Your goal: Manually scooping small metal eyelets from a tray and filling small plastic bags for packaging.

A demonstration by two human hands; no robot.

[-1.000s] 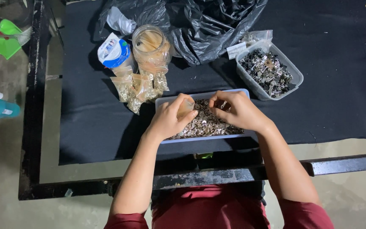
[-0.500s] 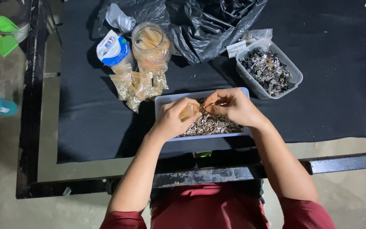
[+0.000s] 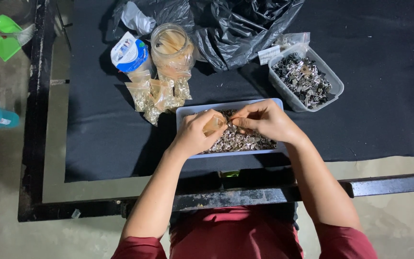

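A shallow white tray (image 3: 188, 111) full of small silvery metal pieces (image 3: 243, 141) lies on the black cloth in front of me. Over it, my left hand (image 3: 195, 136) holds a small clear plastic bag (image 3: 215, 123) by its mouth. My right hand (image 3: 264, 120) pinches some of the small metal pieces at the bag's opening. The two hands touch above the tray's middle.
Several filled little bags (image 3: 156, 96) lie left of the tray. Behind them stand a clear jar (image 3: 171, 43) and a blue-and-white tub (image 3: 129, 53). A clear box of dark metal clips (image 3: 305, 79) sits at the right, a black plastic bag (image 3: 235, 24) behind. The table's black metal frame (image 3: 264, 192) runs along the near edge.
Both hands have risen a little from the pile and come together. The small bag is now held up between them at the tray's middle.
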